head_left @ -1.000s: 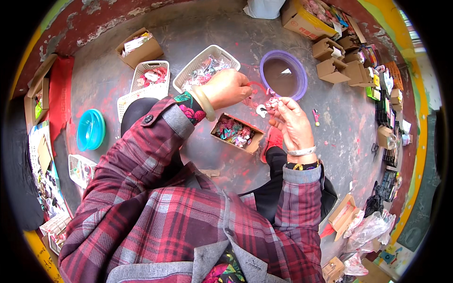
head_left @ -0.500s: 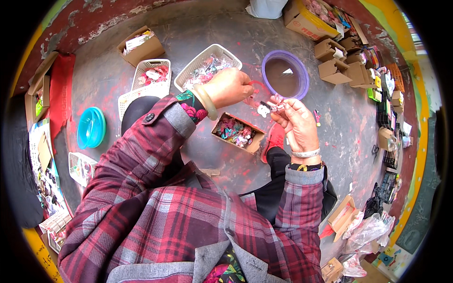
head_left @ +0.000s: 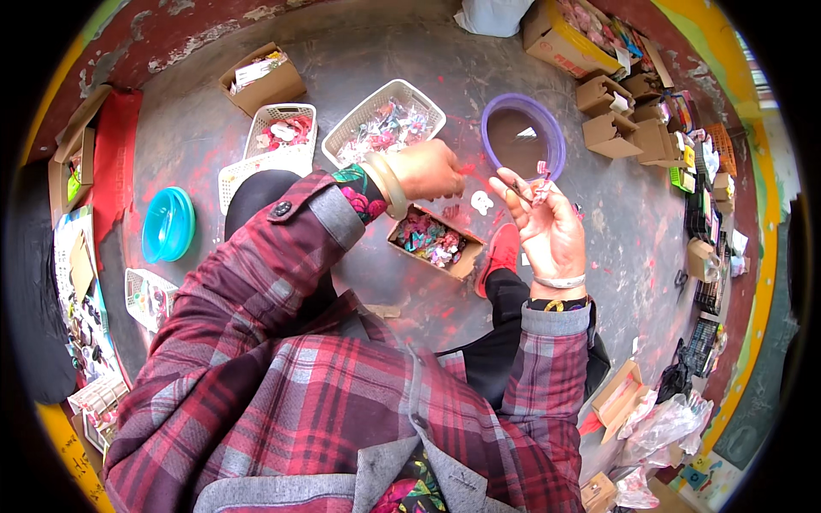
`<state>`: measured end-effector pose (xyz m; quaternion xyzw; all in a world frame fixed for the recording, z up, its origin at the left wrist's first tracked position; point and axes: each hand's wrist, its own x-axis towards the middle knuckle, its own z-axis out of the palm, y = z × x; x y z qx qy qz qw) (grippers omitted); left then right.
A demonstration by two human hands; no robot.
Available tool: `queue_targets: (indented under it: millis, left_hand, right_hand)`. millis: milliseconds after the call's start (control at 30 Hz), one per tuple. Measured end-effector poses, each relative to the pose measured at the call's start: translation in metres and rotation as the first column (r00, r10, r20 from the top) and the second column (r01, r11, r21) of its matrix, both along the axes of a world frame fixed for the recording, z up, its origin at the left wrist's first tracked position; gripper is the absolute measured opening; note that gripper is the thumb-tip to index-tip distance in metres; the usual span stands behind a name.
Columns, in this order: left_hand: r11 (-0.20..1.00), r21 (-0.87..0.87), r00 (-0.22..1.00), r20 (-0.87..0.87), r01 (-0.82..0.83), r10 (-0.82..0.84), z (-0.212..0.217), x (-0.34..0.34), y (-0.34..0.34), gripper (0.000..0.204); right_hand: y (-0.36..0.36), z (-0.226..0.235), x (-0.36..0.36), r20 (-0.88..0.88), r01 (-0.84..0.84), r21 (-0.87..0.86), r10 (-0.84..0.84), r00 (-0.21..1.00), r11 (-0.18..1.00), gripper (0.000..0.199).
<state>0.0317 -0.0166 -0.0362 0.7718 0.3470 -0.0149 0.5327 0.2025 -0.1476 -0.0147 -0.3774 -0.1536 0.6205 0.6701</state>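
Observation:
My right hand (head_left: 552, 231) is raised palm-up beside the purple basin, pinching a small pink piece (head_left: 541, 190) with a dark strip by it. Its exact kind is too small to make out. My left hand (head_left: 423, 171) is curled, back upward, between the white basket and the open carton (head_left: 434, 243). Its fingertips are mostly hidden, so what they hold does not show. A flat white cut-out shape (head_left: 481, 203) appears on the floor between the hands. Pink, red and teal small pieces fill the carton. The white basket (head_left: 332, 145) holds many clear-wrapped small items.
The purple basin (head_left: 562, 145) stands ahead. At left are smaller white baskets (head_left: 227, 186), a brown carton (head_left: 272, 92) and teal basins (head_left: 168, 224). Cartons (head_left: 609, 132) and black crates line the right wall. Plastic bags (head_left: 667, 427) lie at lower right. My red shoe (head_left: 502, 256) is beside the open carton.
The pink piece has turned in my right hand and now stands up from the fingers, which have opened out a little. My left hand has drawn slightly down toward the open carton.

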Motion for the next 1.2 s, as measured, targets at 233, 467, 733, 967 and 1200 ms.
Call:
queue_targets:
  millis: [233,467,733,967,1200]
  left_hand:
    - [0.972,0.150,0.981,-0.094,0.183,-0.171,0.009,0.009,-0.016,0.026]
    - [0.983,0.172,0.998,-0.006,0.066,-0.066,-0.002,0.009,-0.012,0.028]
    - [0.975,0.209,0.998,-0.007,0.069,-0.069,0.002,0.007,-0.011,0.030]
    - [0.968,0.243,0.998,-0.013,0.068,-0.067,0.001,0.009,-0.009,0.029]
    - [0.965,0.256,0.998,-0.004,0.057,-0.058,-0.001,0.009,-0.008,0.027]
  right_hand:
    - [0.003,0.004,-0.009,0.039,-0.105,-0.014,0.106,0.994,0.994,0.009]
    - [0.004,0.002,-0.019,0.241,-0.105,-0.052,0.114,0.964,0.993,0.010]
    - [0.005,0.005,-0.011,0.139,-0.142,-0.121,0.158,0.978,0.982,0.012]
    - [0.006,0.004,-0.015,0.142,-0.050,-0.025,0.053,0.988,0.998,0.007]
    - [0.000,0.006,-0.023,0.718,0.046,-0.039,-0.004,0.696,0.998,0.011]
